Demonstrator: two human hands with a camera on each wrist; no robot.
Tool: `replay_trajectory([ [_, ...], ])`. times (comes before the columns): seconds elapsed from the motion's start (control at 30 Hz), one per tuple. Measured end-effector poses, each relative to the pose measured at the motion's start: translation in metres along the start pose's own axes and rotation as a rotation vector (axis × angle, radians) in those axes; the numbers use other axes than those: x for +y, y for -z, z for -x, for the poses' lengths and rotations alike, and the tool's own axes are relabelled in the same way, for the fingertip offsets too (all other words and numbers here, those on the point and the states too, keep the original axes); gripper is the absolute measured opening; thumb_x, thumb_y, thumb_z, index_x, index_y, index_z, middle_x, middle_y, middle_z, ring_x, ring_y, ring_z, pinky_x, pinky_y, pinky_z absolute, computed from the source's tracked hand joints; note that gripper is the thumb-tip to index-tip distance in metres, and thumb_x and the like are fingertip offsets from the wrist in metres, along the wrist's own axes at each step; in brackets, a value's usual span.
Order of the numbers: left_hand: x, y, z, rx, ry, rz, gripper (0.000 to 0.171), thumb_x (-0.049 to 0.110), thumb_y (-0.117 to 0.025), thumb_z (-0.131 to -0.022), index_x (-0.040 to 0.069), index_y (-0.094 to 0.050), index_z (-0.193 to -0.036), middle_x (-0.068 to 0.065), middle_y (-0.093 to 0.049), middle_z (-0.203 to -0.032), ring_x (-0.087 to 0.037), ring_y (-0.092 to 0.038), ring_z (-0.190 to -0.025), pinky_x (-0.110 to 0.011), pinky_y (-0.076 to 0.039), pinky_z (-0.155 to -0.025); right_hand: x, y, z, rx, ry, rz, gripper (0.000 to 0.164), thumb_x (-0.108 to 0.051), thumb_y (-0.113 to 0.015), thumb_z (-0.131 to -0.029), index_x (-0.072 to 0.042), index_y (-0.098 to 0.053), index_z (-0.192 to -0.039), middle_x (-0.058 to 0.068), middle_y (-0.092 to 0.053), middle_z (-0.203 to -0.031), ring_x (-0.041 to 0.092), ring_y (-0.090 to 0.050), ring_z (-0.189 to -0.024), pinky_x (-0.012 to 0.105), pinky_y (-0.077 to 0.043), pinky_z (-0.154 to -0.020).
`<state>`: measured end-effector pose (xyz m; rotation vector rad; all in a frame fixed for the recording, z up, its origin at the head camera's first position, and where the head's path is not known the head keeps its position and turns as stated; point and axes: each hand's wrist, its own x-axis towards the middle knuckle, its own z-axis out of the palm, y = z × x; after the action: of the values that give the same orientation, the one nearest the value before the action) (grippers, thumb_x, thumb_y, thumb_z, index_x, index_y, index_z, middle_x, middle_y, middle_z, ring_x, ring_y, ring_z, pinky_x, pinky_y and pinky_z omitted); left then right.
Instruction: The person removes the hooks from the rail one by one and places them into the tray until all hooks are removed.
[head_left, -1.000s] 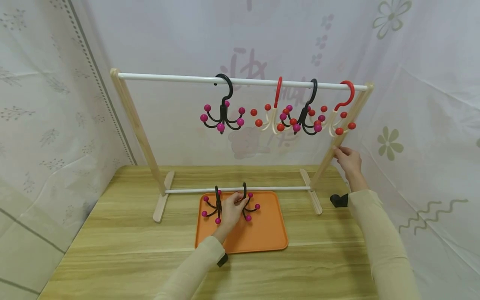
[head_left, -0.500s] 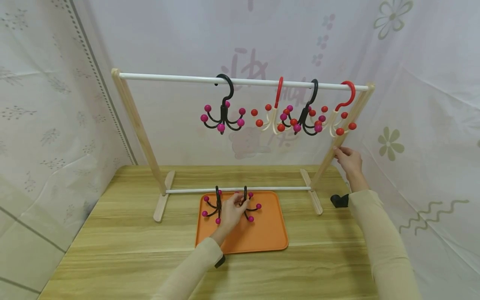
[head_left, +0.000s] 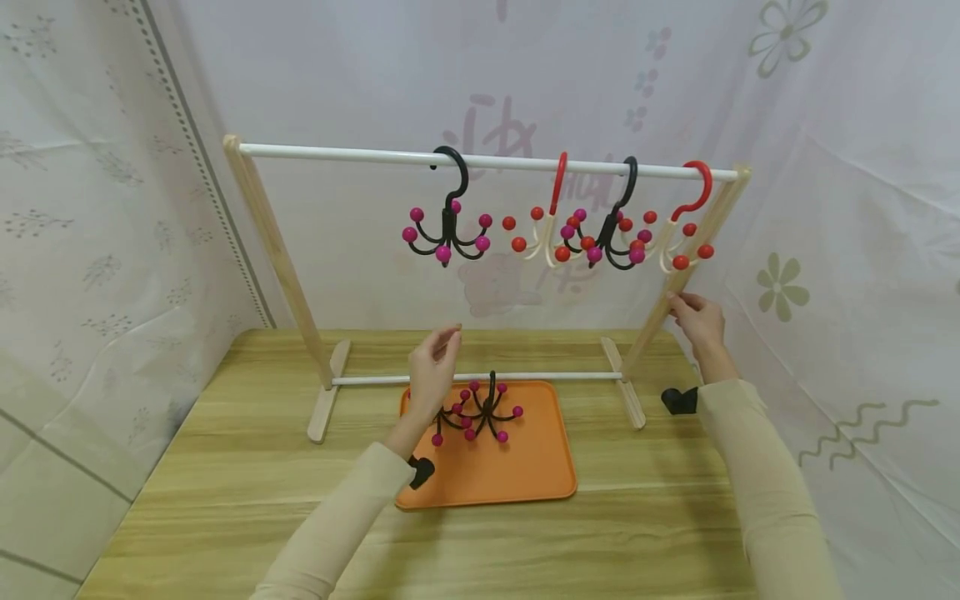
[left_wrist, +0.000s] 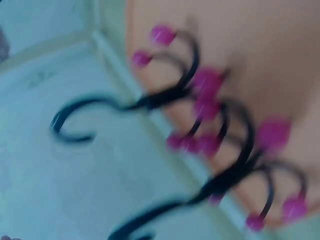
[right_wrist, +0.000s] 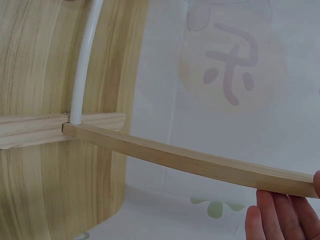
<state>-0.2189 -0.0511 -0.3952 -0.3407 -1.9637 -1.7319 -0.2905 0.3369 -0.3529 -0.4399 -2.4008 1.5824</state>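
My left hand (head_left: pixel 433 371) is raised over the back left of the orange tray (head_left: pixel 525 471), fingers loosely bent with nothing seen in them. Two black octopus-style hook hangers with magenta ball tips stand on the tray. The right hanger (head_left: pixel 487 408) shows whole; the left hanger (head_left: pixel 438 427) is partly covered by my hand and wrist. Both hangers (left_wrist: pixel 227 179) appear blurred in the left wrist view, their hooks pointing left. My right hand (head_left: pixel 697 321) holds the right wooden post (head_left: pixel 654 329) of the rack between thumb and fingers (right_wrist: pixel 282 215).
From the rack's white top rail (head_left: pixel 337 154) hang a black hanger (head_left: pixel 448 225), a red-hooked cream hanger (head_left: pixel 551 229), another black hanger (head_left: pixel 609 233) and a second red-hooked hanger (head_left: pixel 671 233). A white lower bar (head_left: pixel 555 376) crosses just behind the tray.
My left hand has let go of the right black hanger on the tray and moved up and left, past the left hanger. The right hand stays on the post.
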Motion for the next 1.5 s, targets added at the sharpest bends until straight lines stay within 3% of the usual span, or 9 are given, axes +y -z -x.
replay_trajectory([
  [0.17, 0.027, 0.027, -0.027, -0.01, -0.012, -0.009, 0.022, 0.004, -0.047, -0.091, -0.011, -0.055, -0.105, -0.022, -0.056, -0.108, -0.033, -0.053, -0.101, -0.035, -0.042, -0.085, 0.001, 0.0, -0.001, -0.007, 0.003, 0.009, 0.06, -0.04, -0.049, -0.087, 0.004, -0.043, -0.127, 0.015, -0.052, -0.112, 0.011, -0.054, -0.09, 0.037, -0.038, -0.089],
  [0.3, 0.017, 0.049, -0.048, 0.002, -0.001, -0.013, 0.024, 0.006, -0.048, -0.091, -0.008, -0.055, -0.108, -0.021, -0.054, -0.113, -0.032, -0.052, -0.103, -0.036, -0.041, -0.086, 0.001, 0.001, -0.001, -0.015, -0.001, 0.011, 0.06, -0.04, -0.048, -0.087, 0.004, -0.042, -0.128, 0.016, -0.051, -0.114, 0.012, -0.053, -0.092, 0.038, -0.038, -0.09],
  [0.5, 0.004, 0.082, -0.076, 0.099, -0.089, -0.089, 0.022, 0.005, -0.05, -0.089, -0.008, -0.056, -0.106, -0.02, -0.056, -0.11, -0.028, -0.053, -0.102, -0.03, -0.042, -0.085, 0.001, 0.0, -0.001, -0.01, 0.001, 0.011, 0.059, -0.04, -0.049, -0.087, 0.003, -0.043, -0.127, 0.015, -0.053, -0.112, 0.01, -0.054, -0.089, 0.035, -0.039, -0.088],
  [0.7, 0.004, 0.111, -0.092, 0.196, -0.066, -0.22, 0.024, 0.008, -0.052, -0.088, -0.004, -0.057, -0.108, -0.014, -0.058, -0.109, -0.02, -0.054, -0.102, -0.026, -0.043, -0.084, 0.0, -0.001, -0.002, -0.01, 0.001, 0.016, 0.059, -0.04, -0.048, -0.087, 0.003, -0.043, -0.127, 0.016, -0.052, -0.114, 0.013, -0.054, -0.093, 0.031, -0.041, -0.086],
  [0.9, 0.007, 0.136, -0.104, 0.286, -0.126, -0.263, 0.024, 0.004, -0.05, -0.087, -0.006, -0.056, -0.108, -0.014, -0.057, -0.111, -0.015, -0.05, -0.106, -0.026, -0.041, -0.086, 0.0, 0.0, -0.002, -0.022, -0.007, 0.004, 0.061, -0.04, -0.048, -0.087, 0.004, -0.04, -0.129, 0.02, -0.048, -0.119, 0.017, -0.053, -0.097, 0.037, -0.038, -0.09],
  [1.1, 0.013, 0.157, -0.112, 0.43, -0.205, -0.395, 0.033, 0.003, -0.055, -0.083, 0.0, -0.052, -0.116, -0.005, -0.047, -0.125, -0.008, -0.031, -0.121, -0.022, -0.019, -0.099, 0.0, 0.0, -0.002, -0.017, -0.004, 0.012, 0.059, -0.039, -0.048, -0.087, 0.003, -0.042, -0.128, 0.017, -0.051, -0.115, 0.015, -0.053, -0.096, 0.033, -0.04, -0.088],
  [1.2, 0.014, 0.166, -0.114, 0.408, -0.113, -0.418, 0.051, 0.011, -0.056, -0.084, 0.008, -0.036, -0.131, -0.001, -0.028, -0.139, -0.006, -0.014, -0.127, -0.02, -0.008, -0.1, -0.001, 0.001, -0.001, -0.013, 0.004, 0.02, 0.058, -0.039, -0.048, -0.088, 0.004, -0.042, -0.128, 0.014, -0.052, -0.112, 0.013, -0.054, -0.094, 0.029, -0.041, -0.085],
  [1.33, 0.015, 0.175, -0.116, 0.283, 0.151, -0.39, 0.068, 0.028, -0.05, -0.089, 0.02, -0.008, -0.141, 0.003, -0.006, -0.145, -0.006, -0.002, -0.129, -0.025, -0.002, -0.101, -0.001, 0.001, -0.001, -0.014, 0.004, 0.005, 0.058, -0.038, -0.049, -0.088, 0.004, -0.042, -0.127, 0.01, -0.054, -0.107, 0.011, -0.054, -0.091, 0.027, -0.041, -0.084],
  [1.5, 0.014, 0.184, -0.116, 0.148, 0.337, -0.366, 0.067, 0.038, -0.04, -0.091, 0.009, -0.007, -0.141, -0.01, -0.012, -0.144, -0.02, -0.011, -0.13, -0.032, -0.015, -0.102, -0.001, 0.001, -0.001, -0.016, -0.001, -0.013, 0.058, -0.038, -0.049, -0.087, 0.004, -0.042, -0.127, 0.006, -0.055, -0.102, 0.01, -0.054, -0.09, 0.03, -0.04, -0.086],
])
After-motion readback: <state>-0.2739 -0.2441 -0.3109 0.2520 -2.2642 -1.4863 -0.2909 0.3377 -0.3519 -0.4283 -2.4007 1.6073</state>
